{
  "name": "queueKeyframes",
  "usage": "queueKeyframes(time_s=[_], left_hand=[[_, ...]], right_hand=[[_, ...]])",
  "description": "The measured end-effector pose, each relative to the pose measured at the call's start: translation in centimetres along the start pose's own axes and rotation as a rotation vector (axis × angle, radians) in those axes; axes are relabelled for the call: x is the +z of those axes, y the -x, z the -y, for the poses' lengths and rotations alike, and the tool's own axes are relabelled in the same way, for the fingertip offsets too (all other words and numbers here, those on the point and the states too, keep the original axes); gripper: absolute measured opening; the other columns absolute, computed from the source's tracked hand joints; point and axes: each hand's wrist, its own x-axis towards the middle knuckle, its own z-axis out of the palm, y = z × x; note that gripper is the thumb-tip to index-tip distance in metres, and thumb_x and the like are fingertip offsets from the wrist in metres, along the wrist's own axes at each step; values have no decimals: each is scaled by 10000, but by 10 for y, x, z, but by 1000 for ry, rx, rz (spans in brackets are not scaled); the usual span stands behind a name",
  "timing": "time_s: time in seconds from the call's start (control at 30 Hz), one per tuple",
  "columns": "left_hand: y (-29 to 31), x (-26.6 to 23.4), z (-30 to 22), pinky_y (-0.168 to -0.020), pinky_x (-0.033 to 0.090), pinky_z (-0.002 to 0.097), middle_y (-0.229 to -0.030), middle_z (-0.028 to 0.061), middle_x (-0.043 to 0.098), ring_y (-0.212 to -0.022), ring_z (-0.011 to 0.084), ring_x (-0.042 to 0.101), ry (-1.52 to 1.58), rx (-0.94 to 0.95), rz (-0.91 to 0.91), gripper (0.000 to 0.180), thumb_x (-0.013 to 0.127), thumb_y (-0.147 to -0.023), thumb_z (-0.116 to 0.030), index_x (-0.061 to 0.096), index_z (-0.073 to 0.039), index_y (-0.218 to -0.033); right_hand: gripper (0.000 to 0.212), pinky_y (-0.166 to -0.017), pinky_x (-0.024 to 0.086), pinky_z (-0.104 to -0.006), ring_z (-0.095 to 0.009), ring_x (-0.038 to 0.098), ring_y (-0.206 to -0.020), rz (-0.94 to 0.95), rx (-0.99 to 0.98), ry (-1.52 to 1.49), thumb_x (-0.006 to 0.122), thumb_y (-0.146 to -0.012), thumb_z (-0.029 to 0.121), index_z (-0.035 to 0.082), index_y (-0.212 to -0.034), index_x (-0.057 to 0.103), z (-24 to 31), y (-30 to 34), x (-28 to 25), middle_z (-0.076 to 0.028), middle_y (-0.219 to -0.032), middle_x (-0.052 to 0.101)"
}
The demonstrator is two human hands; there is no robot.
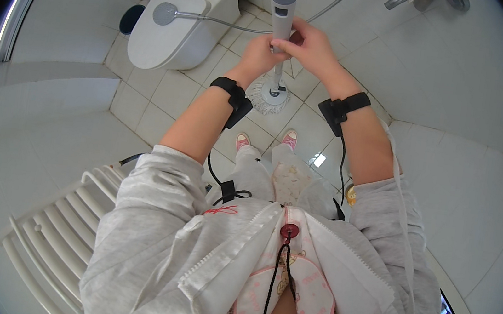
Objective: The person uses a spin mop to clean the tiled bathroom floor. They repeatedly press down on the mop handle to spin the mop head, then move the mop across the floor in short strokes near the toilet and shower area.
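Beneath everything we see the tiled floor (pixel 209 66), the surface that carries the rest. The toilet (pixel 180 46) stands toward its far left side, lid down, which gives the shower head (pixel 165 13) a flat place to lie. That shower head is near the lid's left edge, its handle reaching over the right edge; the hose (pixel 230 25) runs on behind the mop handle.

The mop (pixel 283 24) is in front of us, upright or nearly so, its handle toward our view and its stringy head (pixel 270 98) down on the tiles, between the toilet and the floor's right edge. We judge that the floor bears most of its weight, so the hands mainly steady it.

Our right hand (pixel 309 45) is closed around the upper handle from the right, thumb across the front. Our left hand (pixel 261 55) is curled onto it from the left, just beside; some fingers are hidden. Meeting from opposite sides probably keeps the handle from tipping.

Our pink shoes (pixel 243 141) stand apart, near the mop head but not touching it, likely for balance.
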Motion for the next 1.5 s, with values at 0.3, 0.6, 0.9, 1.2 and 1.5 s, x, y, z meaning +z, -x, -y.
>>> queueKeyframes(time_s=[0.3,0.6,0.9,1.2,1.5], left_hand=[[0,14,13,-641,463,334,-779,109,638,-723,269,607,-8,51,-46,223,670,-674,-194,631,-60,-848],[-3,30,21,-596,451,286,-664,67,614,-614,174,563,-90,77,-6,132,675,-678,-145,631,-35,-736],[-11,41,34,-597,445,277,-677,58,610,-618,151,553,-60,87,21,148,675,-690,-160,624,-24,-721],[-3,37,61,-603,433,248,-671,23,599,-635,108,546,167,43,22,100,631,-730,-101,566,-26,-723],[12,38,63,-610,463,301,-581,70,515,-573,138,512,383,102,-145,75,498,-734,7,472,-21,-669]], right_hand=[[311,-657,459,-248,-111,565,-714,22,95,-159,642,-772,163,38,-1048,573,-70,19,3,-46,-913,618],[190,-658,473,-248,-143,598,-731,-166,409,-255,550,-832,94,7,-1000,574,-235,67,18,-77,-924,617],[197,-587,467,-263,-158,617,-643,-295,521,-280,581,-792,141,-3,-926,598,-324,89,63,-99,-795,632],[175,-570,456,-276,-163,614,-593,-246,796,-195,571,-767,158,38,-889,610,-357,118,90,-69,-757,634],[208,-533,444,-268,-147,591,-616,-85,822,-108,570,-793,193,37,-927,600,-451,126,123,-49,-798,623]])
